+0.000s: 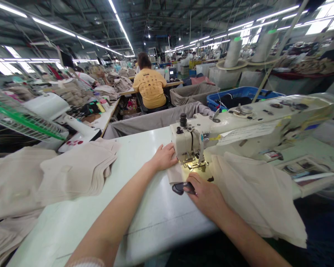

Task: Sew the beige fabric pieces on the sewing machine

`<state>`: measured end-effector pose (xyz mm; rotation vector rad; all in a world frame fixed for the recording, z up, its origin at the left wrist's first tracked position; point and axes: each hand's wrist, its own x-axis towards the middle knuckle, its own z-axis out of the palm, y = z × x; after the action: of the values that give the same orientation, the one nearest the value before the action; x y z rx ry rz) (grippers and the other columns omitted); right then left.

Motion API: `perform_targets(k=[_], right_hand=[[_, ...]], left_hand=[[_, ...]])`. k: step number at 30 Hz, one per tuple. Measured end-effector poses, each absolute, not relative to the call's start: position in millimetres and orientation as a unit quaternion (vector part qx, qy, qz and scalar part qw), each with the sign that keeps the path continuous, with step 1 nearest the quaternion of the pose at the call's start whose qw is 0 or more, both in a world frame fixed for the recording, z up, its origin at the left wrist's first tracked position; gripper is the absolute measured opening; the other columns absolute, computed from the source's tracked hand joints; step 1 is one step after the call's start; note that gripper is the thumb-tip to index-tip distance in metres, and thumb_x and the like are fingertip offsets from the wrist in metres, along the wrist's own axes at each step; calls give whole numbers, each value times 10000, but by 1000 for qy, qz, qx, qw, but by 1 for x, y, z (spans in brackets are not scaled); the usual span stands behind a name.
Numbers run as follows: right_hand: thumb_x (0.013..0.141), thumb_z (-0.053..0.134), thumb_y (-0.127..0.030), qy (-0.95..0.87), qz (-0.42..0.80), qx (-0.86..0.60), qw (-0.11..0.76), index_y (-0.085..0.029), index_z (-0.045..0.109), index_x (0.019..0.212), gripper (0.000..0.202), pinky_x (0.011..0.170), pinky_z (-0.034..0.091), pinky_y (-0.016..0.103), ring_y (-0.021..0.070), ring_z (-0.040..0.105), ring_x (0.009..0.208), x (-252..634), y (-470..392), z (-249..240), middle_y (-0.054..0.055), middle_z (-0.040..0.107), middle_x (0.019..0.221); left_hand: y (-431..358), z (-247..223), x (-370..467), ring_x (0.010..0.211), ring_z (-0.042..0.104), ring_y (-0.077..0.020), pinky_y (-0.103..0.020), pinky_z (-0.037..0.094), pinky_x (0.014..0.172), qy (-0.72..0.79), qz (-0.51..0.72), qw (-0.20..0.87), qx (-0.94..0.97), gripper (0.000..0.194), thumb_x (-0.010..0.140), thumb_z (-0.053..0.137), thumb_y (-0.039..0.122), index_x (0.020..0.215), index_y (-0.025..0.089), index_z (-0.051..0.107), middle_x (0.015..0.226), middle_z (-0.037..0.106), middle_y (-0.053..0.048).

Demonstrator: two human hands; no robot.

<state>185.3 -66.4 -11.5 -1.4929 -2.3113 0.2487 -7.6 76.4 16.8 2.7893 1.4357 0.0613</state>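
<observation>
In the middle, the sewing machine (187, 139) stands on the pale table, its lamp lighting the needle area. A piece of beige fabric (174, 174) lies under its head. Stretched out flat, the fingers of my left hand (164, 157) rest at the fabric's left edge, beside the machine head. My right hand (207, 194) is closed around dark-handled scissors (179, 188) in front of the presser foot, fingertips near the cloth. The scissors' blades are hidden. More beige fabric (256, 193) drapes to the right of the needle and hangs over the table's front edge.
Stacked beige fabric pieces (75, 170) lie on the left of the table, near a white fan (47, 107) with a green-rimmed guard. A grey cloth-lined bin (153, 120) stands behind the table. A person in a yellow shirt (150, 87) sits ahead. A tray (308, 170) holds small tools at right.
</observation>
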Motion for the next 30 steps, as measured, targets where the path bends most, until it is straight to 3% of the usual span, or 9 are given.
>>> perform_targets(k=[4, 7, 10, 17, 24, 30], right_hand=[[942, 550, -194, -823, 95, -534, 167, -195, 649, 1100, 187, 717, 564, 290, 200, 718, 890, 188, -71, -10, 71, 683, 1220], [940, 548, -188, -824, 105, -538, 146, -184, 639, 1230, 304, 771, 579, 309, 211, 730, 935, 190, -76, -9, 92, 628, 1375], [943, 550, -209, -823, 115, -541, 128, -167, 588, 1354, 414, 817, 586, 327, 232, 728, 993, 192, -79, -9, 108, 571, 1459], [959, 500, -212, -814, 142, -550, 124, -198, 557, 1413, 458, 862, 585, 346, 235, 723, 1019, 190, -70, -5, 92, 541, 1494], [925, 507, -167, -808, 164, -546, 149, -208, 583, 1380, 463, 945, 559, 378, 247, 685, 1118, 187, -56, 4, 73, 546, 1491], [939, 515, -205, -806, 157, -553, 142, -200, 604, 1348, 419, 875, 584, 360, 239, 715, 1037, 188, -63, 2, 69, 547, 1489]], left_hand=[[41, 22, 5, 1275, 513, -356, -569, 394, 1059, 506, 9, -56, 861, 295, 999, 452, 291, 1152, 135, 649, 1287, 617, -192], [2, 19, 11, 1146, 593, -293, -461, 474, 1008, 427, 18, -45, 903, 198, 966, 480, 156, 1056, 134, 655, 1147, 661, -150], [-28, 11, 9, 1049, 630, -237, -375, 551, 922, 329, 69, 12, 942, 171, 985, 483, 166, 1041, 147, 644, 1074, 669, -110], [-26, 5, -1, 1097, 639, -235, -387, 574, 959, 291, 144, 41, 945, 240, 1012, 415, 176, 1040, 150, 652, 1070, 671, -117], [4, 12, -5, 1103, 640, -232, -392, 566, 982, 295, 152, 45, 942, 267, 1001, 403, 163, 1080, 150, 658, 1115, 673, -122], [11, 8, -6, 1051, 648, -229, -386, 570, 953, 309, 144, 39, 939, 275, 1013, 386, 190, 1084, 153, 650, 1099, 671, -121]])
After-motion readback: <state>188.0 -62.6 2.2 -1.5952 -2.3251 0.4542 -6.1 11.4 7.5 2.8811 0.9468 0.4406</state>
